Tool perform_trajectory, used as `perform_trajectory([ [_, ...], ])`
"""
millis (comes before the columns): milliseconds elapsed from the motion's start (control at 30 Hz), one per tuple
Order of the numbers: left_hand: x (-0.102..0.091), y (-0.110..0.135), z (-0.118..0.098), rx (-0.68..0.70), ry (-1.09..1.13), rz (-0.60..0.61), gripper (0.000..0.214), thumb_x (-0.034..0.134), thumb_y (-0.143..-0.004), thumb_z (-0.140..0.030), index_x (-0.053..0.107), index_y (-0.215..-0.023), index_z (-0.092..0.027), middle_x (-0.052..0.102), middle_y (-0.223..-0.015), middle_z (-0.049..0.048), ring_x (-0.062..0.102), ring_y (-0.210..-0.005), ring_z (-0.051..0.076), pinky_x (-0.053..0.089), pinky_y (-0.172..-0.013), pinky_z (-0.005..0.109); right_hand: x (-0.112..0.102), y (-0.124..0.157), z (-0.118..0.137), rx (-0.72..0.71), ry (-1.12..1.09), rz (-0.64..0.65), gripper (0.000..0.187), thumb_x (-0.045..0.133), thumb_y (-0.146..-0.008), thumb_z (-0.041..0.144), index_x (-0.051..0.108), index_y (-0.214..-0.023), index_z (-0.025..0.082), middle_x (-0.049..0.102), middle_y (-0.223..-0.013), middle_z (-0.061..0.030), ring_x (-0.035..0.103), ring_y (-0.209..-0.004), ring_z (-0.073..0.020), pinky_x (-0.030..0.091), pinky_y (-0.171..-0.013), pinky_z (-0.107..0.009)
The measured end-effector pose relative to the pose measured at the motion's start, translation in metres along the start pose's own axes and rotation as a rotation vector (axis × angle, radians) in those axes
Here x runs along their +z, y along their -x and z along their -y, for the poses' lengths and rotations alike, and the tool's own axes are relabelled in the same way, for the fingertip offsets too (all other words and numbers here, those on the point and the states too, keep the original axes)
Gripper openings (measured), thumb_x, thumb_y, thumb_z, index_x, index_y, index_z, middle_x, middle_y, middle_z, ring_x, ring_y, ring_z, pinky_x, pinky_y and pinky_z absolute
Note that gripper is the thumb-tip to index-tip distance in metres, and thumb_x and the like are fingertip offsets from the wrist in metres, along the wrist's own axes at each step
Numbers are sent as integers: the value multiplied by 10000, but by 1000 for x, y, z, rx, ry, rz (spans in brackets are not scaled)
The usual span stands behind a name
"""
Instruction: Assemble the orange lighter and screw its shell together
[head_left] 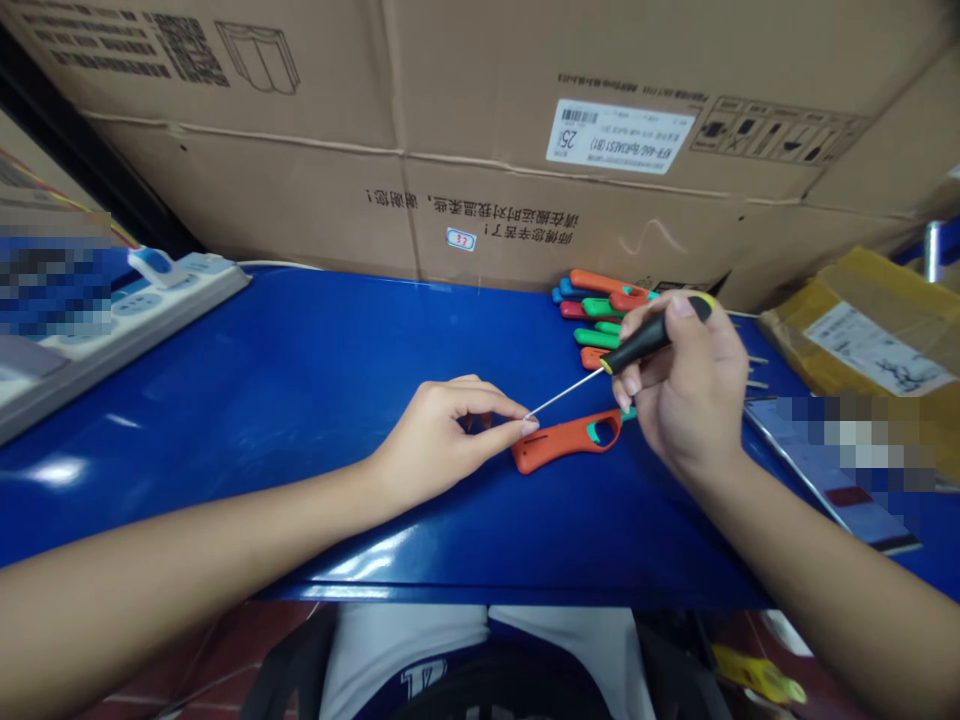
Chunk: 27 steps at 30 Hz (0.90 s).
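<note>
My right hand (686, 380) grips a screwdriver (641, 345) by its black and yellow handle, the thin shaft slanting down to the left. At the shaft's tip, the thumb and forefinger of my left hand (457, 435) are pinched together. Whatever sits between those fingertips is too small to make out. Just beside them an orange gas lighter (559, 442) lies on the blue table, its trigger opening showing a teal part. My left thumb overlaps or touches the lighter's upper left end; I cannot tell which. The lighter's nozzle end is partly hidden behind my right hand.
More lighters in orange, green, red and blue (596, 338) lie piled behind my right hand. A large cardboard box (315, 200) walls off the back of the blue table (315, 340). A power strip (142, 310) is at left; a phone (817, 480) and taped package (862, 300) are at right.
</note>
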<state>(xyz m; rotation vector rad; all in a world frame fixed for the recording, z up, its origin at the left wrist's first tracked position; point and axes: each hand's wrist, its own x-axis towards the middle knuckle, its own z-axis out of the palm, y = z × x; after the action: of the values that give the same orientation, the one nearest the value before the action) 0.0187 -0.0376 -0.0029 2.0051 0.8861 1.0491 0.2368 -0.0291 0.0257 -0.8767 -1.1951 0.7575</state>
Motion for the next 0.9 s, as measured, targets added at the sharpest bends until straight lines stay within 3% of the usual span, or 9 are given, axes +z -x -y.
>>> perform_trajectory([
  [200, 1, 0, 3, -13, -17, 17, 66, 779, -862, -244, 824, -876, -197, 785, -838, 15, 658, -748, 133, 498, -664, 252, -2, 2, 1, -70, -13, 70, 206, 649, -951, 440, 552, -955, 258, 647, -827, 29, 497, -391, -70, 416, -308, -226],
  [400, 4, 0, 5, -22, -62, 32, 50, 777, -846, -202, 822, -842, -183, 773, -786, 14, 597, -635, 110, 441, -573, 246, 0, 11, 8, -272, 20, 180, 134, 693, -941, 325, 590, -988, 254, 706, -801, 18, 592, -428, -95, 460, -315, -216],
  [600, 5, 1, 7, 121, -81, 91, 59, 770, -860, -194, 812, -831, -165, 780, -799, 35, 680, -736, 137, 527, -686, 253, 3, 20, 15, -307, 72, 303, 128, 698, -929, 270, 616, -1026, 253, 712, -852, 1, 615, -441, -105, 486, -319, -235],
  [733, 3, -1, 7, 235, -114, 173, 72, 765, -884, -226, 798, -899, -164, 786, -853, 32, 681, -777, 142, 529, -767, 285, 0, 22, 18, -345, 137, 294, 148, 726, -903, 278, 640, -1017, 239, 688, -854, -16, 614, -464, -118, 485, -334, -261],
  [900, 2, -2, 11, 288, -213, 226, 390, 827, -821, -386, 739, -1125, -159, 758, -1057, 60, 656, -954, 193, 506, -905, 347, -2, 21, 20, -370, 235, 234, 149, 740, -893, 317, 657, -983, 231, 677, -823, -24, 616, -502, -126, 478, -372, -268],
])
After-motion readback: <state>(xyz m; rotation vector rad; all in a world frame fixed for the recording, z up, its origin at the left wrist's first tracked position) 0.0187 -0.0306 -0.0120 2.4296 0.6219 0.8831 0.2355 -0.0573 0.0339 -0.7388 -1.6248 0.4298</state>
